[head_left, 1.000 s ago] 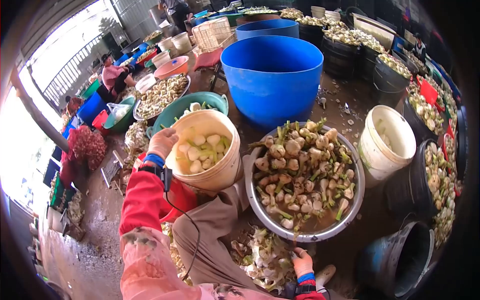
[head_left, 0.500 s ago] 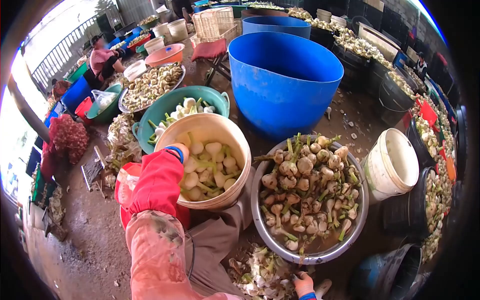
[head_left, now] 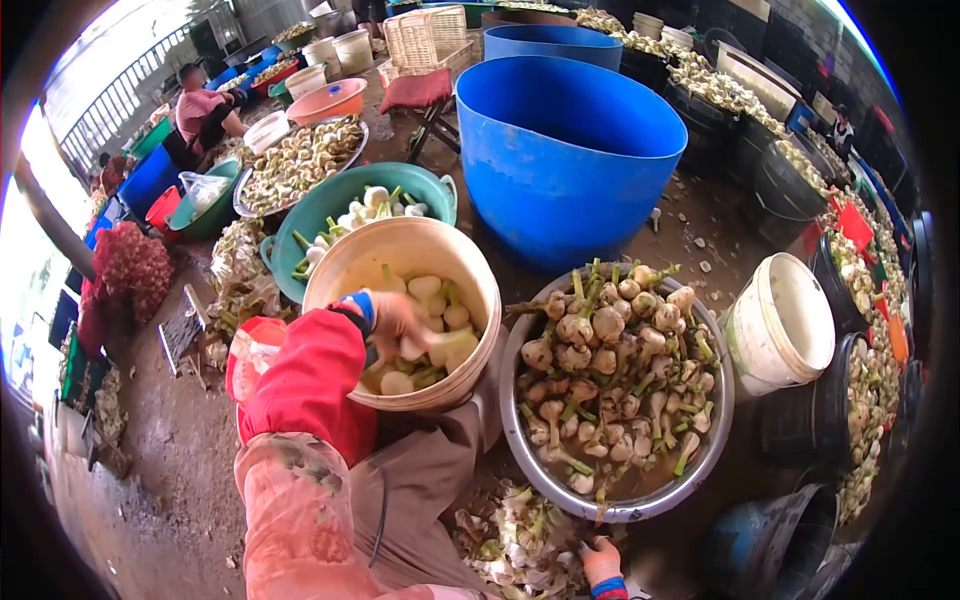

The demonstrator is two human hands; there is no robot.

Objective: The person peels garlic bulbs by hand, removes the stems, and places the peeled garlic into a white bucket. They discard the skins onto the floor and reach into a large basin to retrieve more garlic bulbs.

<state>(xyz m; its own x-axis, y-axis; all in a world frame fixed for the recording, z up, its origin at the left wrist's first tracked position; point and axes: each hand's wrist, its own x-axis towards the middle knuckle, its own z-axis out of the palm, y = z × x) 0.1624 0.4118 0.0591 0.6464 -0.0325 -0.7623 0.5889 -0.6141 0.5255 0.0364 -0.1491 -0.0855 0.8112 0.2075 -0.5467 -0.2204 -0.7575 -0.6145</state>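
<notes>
My left hand (head_left: 398,320), smeared by motion, is inside a cream bucket (head_left: 472,385) above peeled garlic bulbs (head_left: 425,288) with green stems. Whether its fingers grip a bulb cannot be made out. A red sleeve covers that arm. At the bottom edge my right hand (head_left: 602,562) has its fingers curled beside a heap of garlic peels (head_left: 520,550); what it holds, if anything, is hidden. Just above it stands a metal basin (head_left: 722,450) filled with unpeeled, soil-stained garlic bulbs (head_left: 610,350) in brownish water. Behind the bucket, a green tub (head_left: 330,205) holds white bulbs.
A big blue tub (head_left: 560,180) stands ahead, and a white bucket (head_left: 775,325) leans at the right. Black tubs (head_left: 800,425) heaped with garlic line the right side. A red stool (head_left: 417,90) and a seated person (head_left: 205,110) are farther back.
My left hand has moved from the bucket's left rim further in, over the bulbs. My right hand has shifted slightly beside the peels.
</notes>
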